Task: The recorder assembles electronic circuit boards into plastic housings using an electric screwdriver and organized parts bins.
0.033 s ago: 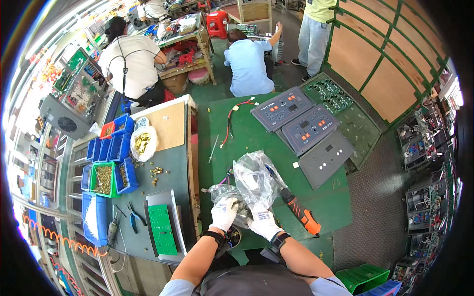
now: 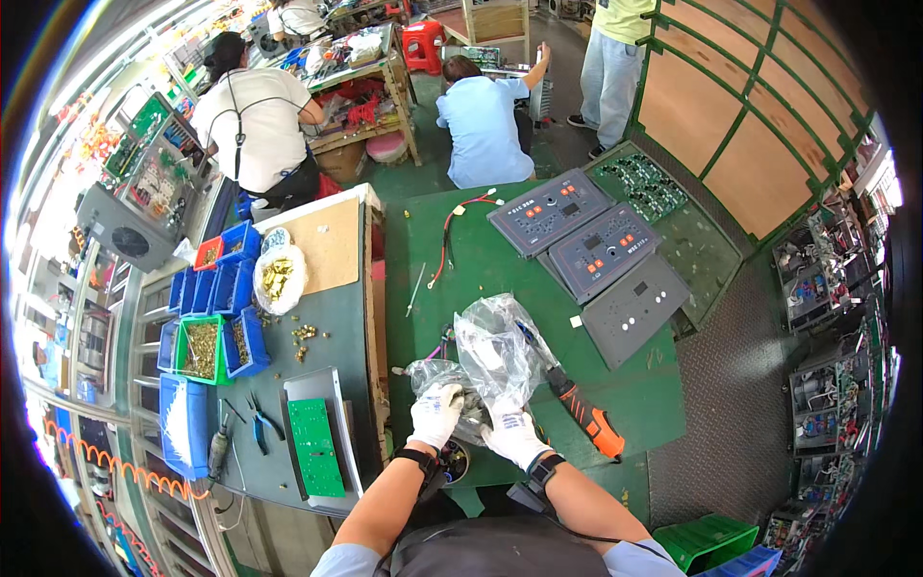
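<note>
A crumpled clear plastic bag (image 2: 497,348) lies over the near part of the green table, and both gloved hands are at its near end. My left hand (image 2: 437,415) is closed on the bunched grey-looking plastic at its left side. Fingers curled into the lower edge, my right hand (image 2: 516,438) grips the bag too. What is inside the bag cannot be made out. Below and between my wrists, a round container (image 2: 453,464) with dark small contents is partly covered. Right of the bag rests an orange-and-black power tool (image 2: 588,418).
Dark control panels (image 2: 601,252) and a red cable (image 2: 445,245) lie farther back on the table (image 2: 538,288). On the left bench are blue bins (image 2: 231,291), brass fittings (image 2: 304,333), pliers (image 2: 260,423) and a green circuit board (image 2: 315,447). A crouching person (image 2: 486,130) is beyond.
</note>
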`<action>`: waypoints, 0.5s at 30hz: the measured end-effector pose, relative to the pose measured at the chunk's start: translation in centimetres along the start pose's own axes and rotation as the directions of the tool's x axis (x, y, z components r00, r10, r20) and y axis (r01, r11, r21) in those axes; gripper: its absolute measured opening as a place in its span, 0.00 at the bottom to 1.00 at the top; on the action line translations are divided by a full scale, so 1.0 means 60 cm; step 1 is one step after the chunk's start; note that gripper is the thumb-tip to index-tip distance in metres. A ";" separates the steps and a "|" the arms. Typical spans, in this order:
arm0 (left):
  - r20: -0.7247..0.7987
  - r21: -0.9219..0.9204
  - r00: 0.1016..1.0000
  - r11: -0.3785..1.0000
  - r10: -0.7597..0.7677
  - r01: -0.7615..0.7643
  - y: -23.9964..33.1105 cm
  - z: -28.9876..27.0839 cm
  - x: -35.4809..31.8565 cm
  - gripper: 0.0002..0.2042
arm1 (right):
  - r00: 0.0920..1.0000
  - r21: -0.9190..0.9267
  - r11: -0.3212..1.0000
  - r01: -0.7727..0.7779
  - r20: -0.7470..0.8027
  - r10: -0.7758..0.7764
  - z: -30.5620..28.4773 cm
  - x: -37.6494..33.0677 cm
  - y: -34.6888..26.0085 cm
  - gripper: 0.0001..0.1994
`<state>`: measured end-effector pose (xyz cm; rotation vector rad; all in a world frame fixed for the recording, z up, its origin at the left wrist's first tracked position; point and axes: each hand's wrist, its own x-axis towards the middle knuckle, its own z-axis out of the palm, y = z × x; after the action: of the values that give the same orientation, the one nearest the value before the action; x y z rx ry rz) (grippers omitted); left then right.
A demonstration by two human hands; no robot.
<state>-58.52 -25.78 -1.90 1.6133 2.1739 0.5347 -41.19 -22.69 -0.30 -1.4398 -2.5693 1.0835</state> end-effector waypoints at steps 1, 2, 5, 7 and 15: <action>-0.005 0.007 1.000 1.000 -0.004 0.004 -0.003 0.000 0.004 0.10 | 1.000 -0.014 1.000 -0.003 0.002 0.003 0.000 0.001 -0.001 0.27; 0.002 0.005 1.000 1.000 0.000 0.000 -0.009 0.006 0.008 0.09 | 1.000 -0.015 1.000 -0.002 0.003 0.002 -0.001 0.002 -0.002 0.27; 0.118 -0.001 0.993 1.000 -0.006 0.007 -0.004 -0.008 0.025 0.10 | 1.000 -0.015 1.000 -0.001 0.019 0.001 0.003 0.003 0.002 0.27; 0.095 0.016 0.995 1.000 0.020 -0.022 -0.002 -0.016 0.041 0.10 | 0.997 -0.003 0.999 0.035 -0.074 -0.035 0.011 0.013 0.010 0.28; 0.558 -0.799 0.803 0.125 -0.208 0.588 -0.055 -0.039 0.047 0.09 | 1.000 0.045 0.999 0.018 -0.023 -0.017 -0.001 0.016 0.007 0.29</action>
<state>-63.18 -24.16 -1.78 0.2866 1.3091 1.0507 -41.38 -21.80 -0.77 -1.4081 -2.5209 1.1089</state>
